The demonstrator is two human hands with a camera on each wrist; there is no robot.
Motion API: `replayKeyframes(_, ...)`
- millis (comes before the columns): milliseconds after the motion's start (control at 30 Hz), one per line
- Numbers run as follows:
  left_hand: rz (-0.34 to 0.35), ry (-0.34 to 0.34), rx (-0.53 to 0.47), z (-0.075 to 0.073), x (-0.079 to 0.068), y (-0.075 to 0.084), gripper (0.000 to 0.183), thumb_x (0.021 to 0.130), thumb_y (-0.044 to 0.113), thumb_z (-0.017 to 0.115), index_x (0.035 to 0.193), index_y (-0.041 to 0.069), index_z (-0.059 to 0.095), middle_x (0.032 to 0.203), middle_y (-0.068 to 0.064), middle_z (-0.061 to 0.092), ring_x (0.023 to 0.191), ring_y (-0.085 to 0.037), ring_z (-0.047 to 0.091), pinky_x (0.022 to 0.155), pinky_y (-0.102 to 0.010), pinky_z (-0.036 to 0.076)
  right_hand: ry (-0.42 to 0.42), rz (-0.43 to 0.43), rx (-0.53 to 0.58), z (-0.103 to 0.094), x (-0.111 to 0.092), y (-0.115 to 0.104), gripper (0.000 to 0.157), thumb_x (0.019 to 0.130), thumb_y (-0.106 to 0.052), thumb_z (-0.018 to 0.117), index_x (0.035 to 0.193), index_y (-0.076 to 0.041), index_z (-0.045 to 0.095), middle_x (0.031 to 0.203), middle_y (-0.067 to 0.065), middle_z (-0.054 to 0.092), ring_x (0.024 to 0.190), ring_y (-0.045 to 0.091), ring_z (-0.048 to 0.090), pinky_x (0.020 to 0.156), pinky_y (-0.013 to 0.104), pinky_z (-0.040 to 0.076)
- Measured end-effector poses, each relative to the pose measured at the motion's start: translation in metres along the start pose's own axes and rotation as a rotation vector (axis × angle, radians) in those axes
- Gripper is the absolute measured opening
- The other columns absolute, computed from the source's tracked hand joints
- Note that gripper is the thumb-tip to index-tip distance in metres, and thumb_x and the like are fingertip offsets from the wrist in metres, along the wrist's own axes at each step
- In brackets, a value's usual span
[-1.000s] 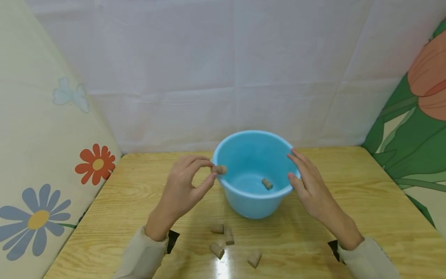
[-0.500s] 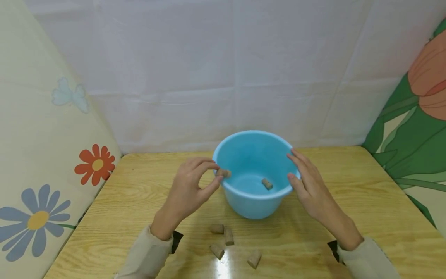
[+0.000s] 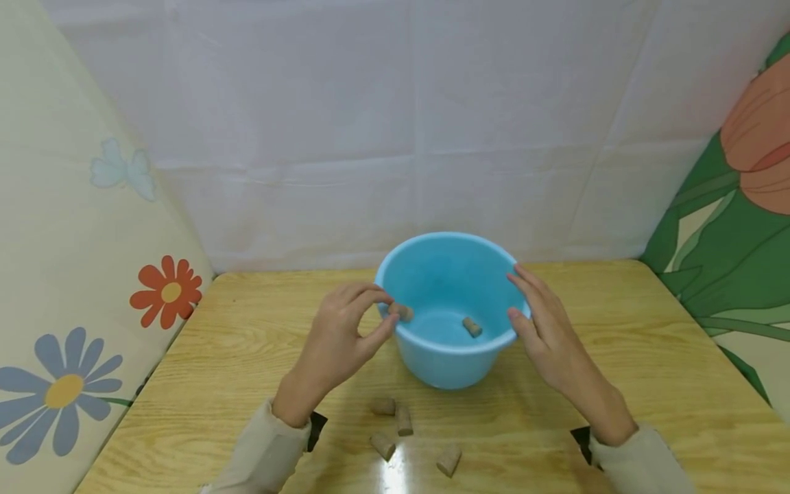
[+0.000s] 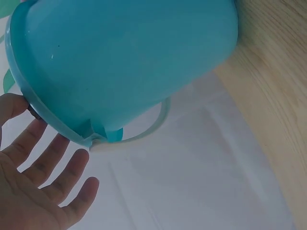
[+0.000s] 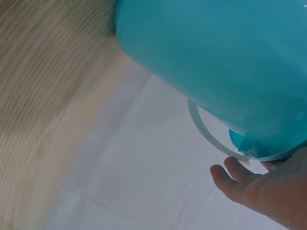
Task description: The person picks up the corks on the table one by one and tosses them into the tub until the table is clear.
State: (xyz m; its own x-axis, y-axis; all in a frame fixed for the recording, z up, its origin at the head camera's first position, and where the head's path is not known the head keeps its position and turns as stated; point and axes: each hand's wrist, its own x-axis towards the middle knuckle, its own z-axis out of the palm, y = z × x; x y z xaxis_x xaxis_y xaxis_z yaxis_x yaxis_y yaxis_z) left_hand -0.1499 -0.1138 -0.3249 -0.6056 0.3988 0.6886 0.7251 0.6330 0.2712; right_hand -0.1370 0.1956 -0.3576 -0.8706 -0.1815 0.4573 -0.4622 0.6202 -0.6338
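Observation:
My left hand (image 3: 339, 336) pinches a tan cork (image 3: 402, 312) between thumb and fingertips at the left rim of a light blue bucket (image 3: 453, 360). The left wrist view shows only a dark bit of that cork (image 4: 33, 112) by the rim, with the other fingers spread. On the bucket's right side, my right hand (image 3: 552, 336) holds the rim, its thumb and fingertips reaching over the edge. Another cork (image 3: 472, 326) lies on the bucket's floor. In the right wrist view, some right-hand fingers (image 5: 235, 175) stay outside, near the handle's end.
Several loose corks (image 3: 382, 446) lie on the wooden table (image 3: 259, 315) in front of the bucket. A pale handle (image 5: 206, 129) hangs behind the bucket. White sheeting (image 3: 296, 137) backs the table, with flower-printed panels (image 3: 62, 274) at both sides.
My left hand has moved slightly right and down, bringing the pinched cork further over the bucket's rim. The right hand stays on the rim, and the loose corks lie as before.

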Motion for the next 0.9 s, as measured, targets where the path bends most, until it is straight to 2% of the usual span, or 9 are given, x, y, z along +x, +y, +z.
replayKeyframes(233, -0.029, -0.014, -0.012, 0.0, -0.0014, -0.0001, 0.015, 0.091, 0.023, 0.071, 0.101, 0.011, 0.073, 0.104, -0.001, 0.071, 0.103, -0.021, 0.065, 0.093, -0.04, 0.053, -0.004, 0.002, 0.003, -0.001, 0.0005, -0.0021, 0.051, 0.105, -0.02, 0.043, 0.152, -0.004, 0.035, 0.162, 0.018, 0.023, 0.146, 0.049, 0.022, 0.102, 0.079, 0.025)
replayKeyframes(500, -0.049, -0.016, -0.009, -0.0008, -0.0026, 0.0013, 0.017, 0.089, 0.024, 0.075, 0.1, 0.01, 0.073, 0.105, -0.002, 0.071, 0.103, -0.021, 0.066, 0.091, -0.039, 0.055, -0.013, 0.009, 0.017, -0.0005, -0.0001, -0.0015, 0.051, 0.105, -0.02, 0.044, 0.153, -0.006, 0.034, 0.163, 0.015, 0.022, 0.146, 0.049, 0.02, 0.103, 0.079, 0.024)
replayKeyframes(900, -0.067, -0.014, -0.014, -0.0011, -0.0079, -0.0003, 0.016, 0.089, 0.021, 0.075, 0.1, 0.01, 0.073, 0.114, -0.009, 0.071, 0.112, -0.026, 0.065, 0.095, -0.046, 0.053, -0.003, 0.01, 0.014, 0.0008, -0.0006, -0.001, 0.052, 0.105, -0.019, 0.043, 0.154, -0.006, 0.033, 0.163, 0.018, 0.022, 0.145, 0.049, 0.023, 0.098, 0.081, 0.03)
